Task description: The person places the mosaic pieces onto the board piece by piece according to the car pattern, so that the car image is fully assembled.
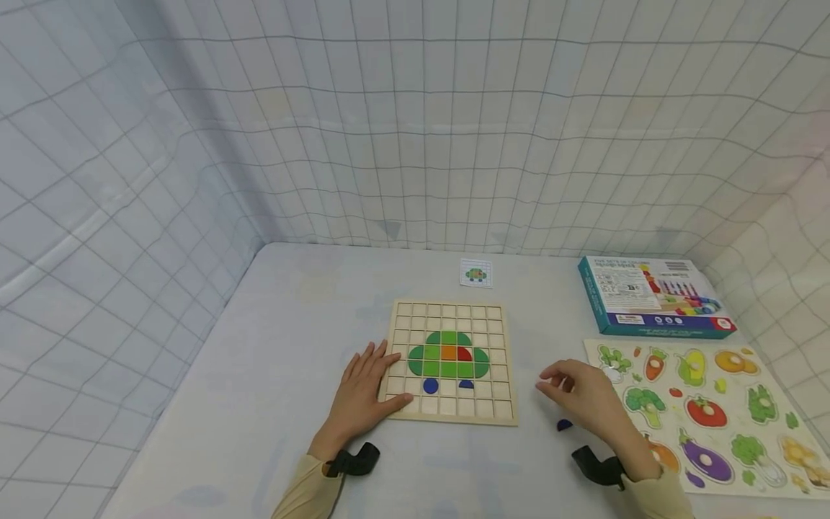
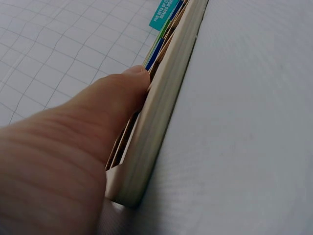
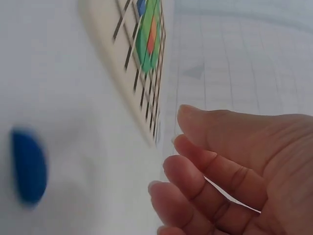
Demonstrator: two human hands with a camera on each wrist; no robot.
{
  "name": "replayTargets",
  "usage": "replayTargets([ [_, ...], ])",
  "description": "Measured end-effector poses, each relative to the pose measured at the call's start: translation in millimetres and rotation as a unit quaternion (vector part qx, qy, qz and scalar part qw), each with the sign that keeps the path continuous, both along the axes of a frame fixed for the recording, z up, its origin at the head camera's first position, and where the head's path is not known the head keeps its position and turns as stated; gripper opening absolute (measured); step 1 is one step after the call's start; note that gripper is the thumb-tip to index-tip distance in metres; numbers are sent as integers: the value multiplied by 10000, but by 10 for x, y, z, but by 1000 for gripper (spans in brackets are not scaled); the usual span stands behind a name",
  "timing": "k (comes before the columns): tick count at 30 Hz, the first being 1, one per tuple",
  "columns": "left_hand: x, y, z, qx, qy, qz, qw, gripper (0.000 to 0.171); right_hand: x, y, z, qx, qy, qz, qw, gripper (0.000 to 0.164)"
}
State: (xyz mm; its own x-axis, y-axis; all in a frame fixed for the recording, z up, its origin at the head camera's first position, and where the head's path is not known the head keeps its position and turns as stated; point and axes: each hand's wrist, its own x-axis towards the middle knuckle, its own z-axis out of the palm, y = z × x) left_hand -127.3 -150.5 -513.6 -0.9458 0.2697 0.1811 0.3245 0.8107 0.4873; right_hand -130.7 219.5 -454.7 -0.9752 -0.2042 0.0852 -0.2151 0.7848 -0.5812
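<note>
My left hand (image 1: 360, 393) rests on the left edge of a wooden grid board (image 1: 405, 323), fingers spread, thumb on the front left corner. Green, orange and red tiles form a cloud-like shape in the board's cells. Below that shape sit a blue circle (image 1: 431, 386) made of pieces and a single blue half circle (image 1: 466, 384). My right hand (image 1: 583, 393) hovers over the table right of the board, its fingers loosely bent with nothing between them. Just below its fingers, a loose dark blue half-circle piece (image 3: 29, 166) lies on the table.
Behind the board lies a small picture card (image 1: 476, 274) showing a similar tile pattern. A teal-edged toy box (image 1: 655, 297) stands at the back right. In front of it, partly under the right forearm, a sheet of vegetable pictures (image 1: 707, 447) is spread. Grid-patterned curtains surround the table.
</note>
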Motion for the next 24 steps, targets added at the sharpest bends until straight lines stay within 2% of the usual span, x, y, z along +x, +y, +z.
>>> replayTargets([
  [4, -7, -3, -1, 31, 35, -25, 10000, 77, 113, 245, -20, 90, -326, -299, 9990, 15],
  [9, -19, 3, -27, 30, 85, -39, 10000, 77, 236, 400, -66, -2, -888, -367, 9954, 19],
  [14, -26, -7, -39, 40, 100, -37, 9999, 77, 270, 435, -130, -127, -1198, 45, 9927, 23],
  [20, -22, -4, -41, 78, 45, -45, 9999, 77, 276, 454, -180, -175, -1091, 655, 9917, 16],
  [24, -17, -6, -36, 69, 46, -33, 10000, 77, 265, 441, -196, -159, -1179, 687, 9905, 12],
])
